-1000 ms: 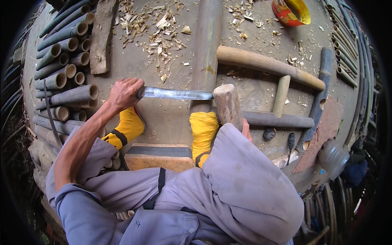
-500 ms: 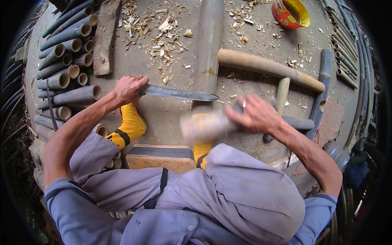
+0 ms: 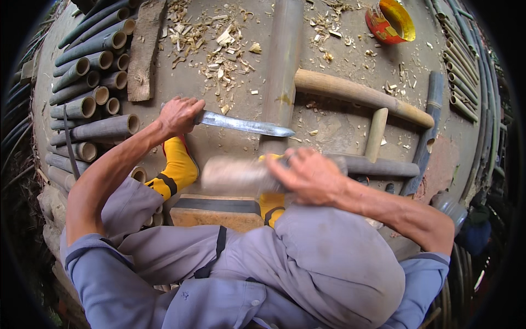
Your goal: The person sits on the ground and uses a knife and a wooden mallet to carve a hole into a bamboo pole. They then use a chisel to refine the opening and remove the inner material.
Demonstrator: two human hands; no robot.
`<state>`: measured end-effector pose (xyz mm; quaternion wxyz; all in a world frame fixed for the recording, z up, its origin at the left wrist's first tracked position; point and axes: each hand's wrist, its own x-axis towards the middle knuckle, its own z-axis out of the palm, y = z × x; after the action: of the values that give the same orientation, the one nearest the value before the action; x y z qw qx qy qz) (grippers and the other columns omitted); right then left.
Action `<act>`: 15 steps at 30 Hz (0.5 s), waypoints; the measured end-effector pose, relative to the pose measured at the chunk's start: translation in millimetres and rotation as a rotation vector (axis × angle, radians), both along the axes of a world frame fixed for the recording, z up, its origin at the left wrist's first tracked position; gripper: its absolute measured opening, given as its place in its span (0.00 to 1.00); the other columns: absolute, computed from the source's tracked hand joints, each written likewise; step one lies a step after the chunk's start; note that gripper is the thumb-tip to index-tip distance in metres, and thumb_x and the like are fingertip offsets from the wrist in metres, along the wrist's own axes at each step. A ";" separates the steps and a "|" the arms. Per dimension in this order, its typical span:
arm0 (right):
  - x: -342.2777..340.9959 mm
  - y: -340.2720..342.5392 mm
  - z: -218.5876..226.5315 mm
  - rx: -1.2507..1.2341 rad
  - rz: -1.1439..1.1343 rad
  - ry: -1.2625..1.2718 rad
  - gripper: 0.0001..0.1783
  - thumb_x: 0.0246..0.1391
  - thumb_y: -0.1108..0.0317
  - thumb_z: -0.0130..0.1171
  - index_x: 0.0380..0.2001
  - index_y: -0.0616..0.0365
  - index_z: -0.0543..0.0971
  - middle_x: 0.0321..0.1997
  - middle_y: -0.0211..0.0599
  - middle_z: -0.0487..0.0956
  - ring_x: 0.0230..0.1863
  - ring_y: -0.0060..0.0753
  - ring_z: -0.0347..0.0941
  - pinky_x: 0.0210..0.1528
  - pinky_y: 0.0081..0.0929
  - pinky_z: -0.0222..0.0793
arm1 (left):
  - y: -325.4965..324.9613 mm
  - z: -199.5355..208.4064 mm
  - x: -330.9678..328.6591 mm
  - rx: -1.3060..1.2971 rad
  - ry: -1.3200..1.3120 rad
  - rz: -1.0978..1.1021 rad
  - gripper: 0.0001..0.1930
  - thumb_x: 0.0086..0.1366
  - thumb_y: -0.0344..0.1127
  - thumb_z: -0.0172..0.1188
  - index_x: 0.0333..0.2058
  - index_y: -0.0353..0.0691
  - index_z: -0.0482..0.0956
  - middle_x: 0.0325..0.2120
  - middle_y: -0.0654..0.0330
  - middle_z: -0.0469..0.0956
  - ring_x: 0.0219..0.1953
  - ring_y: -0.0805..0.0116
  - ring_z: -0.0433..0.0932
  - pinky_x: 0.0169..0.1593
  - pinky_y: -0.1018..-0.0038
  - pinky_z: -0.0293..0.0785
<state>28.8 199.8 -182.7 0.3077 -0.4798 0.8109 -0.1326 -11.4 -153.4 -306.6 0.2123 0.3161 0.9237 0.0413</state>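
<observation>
Both arms (image 3: 119, 158) bent, left hand (image 3: 182, 114) in a tight fist, right hand (image 3: 313, 176) curled and closer in.

There is one long knife (image 3: 246, 125), one blurred mallet (image 3: 227, 174) and one thick bamboo pole (image 3: 278, 74). Thinner bamboo makes two rails (image 3: 356, 94), one short strut (image 3: 377, 134) and one dark end tube (image 3: 435, 90). Two yellow socks (image 3: 179, 164) show, plus one block (image 3: 216, 221), one rough plank (image 3: 145, 49), one round tub (image 3: 378, 24) and one clear jar (image 3: 449, 208). At least a dozen stacked tubes (image 3: 82, 108) sit at left and at least five slimmer tubes (image 3: 466, 109) at right; the wood chips (image 3: 225, 38) are too many to count.
</observation>
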 end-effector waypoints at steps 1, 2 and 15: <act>14.3 0.2 -2.2 -0.329 0.117 0.157 0.28 0.47 0.68 0.54 0.54 0.59 0.66 0.34 0.51 0.74 0.31 0.45 0.75 0.33 0.40 0.72 | -4.0 -2.0 -1.5 0.072 0.019 -0.018 0.13 0.47 0.28 0.57 0.33 0.42 0.67 0.26 0.57 0.74 0.33 0.54 0.77 0.35 0.60 0.71; 6.8 3.0 -11.9 -0.429 0.193 0.170 0.27 0.47 0.68 0.54 0.54 0.58 0.66 0.33 0.49 0.74 0.31 0.43 0.75 0.33 0.39 0.72 | 1.0 -2.8 -4.9 0.013 0.001 -0.007 0.13 0.47 0.28 0.58 0.33 0.42 0.67 0.26 0.57 0.74 0.34 0.54 0.77 0.35 0.60 0.71; 1.1 16.6 -32.9 -0.466 0.170 0.147 0.26 0.44 0.65 0.58 0.49 0.57 0.69 0.29 0.46 0.75 0.31 0.45 0.75 0.32 0.39 0.73 | 8.8 -2.4 -8.7 0.056 0.034 -0.003 0.12 0.44 0.27 0.59 0.30 0.42 0.67 0.24 0.57 0.73 0.32 0.55 0.76 0.35 0.62 0.69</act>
<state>29.8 216.5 -215.6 0.1392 -0.6127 0.7353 -0.2541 -20.1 -144.6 -309.1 0.1878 0.3241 0.9251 0.0615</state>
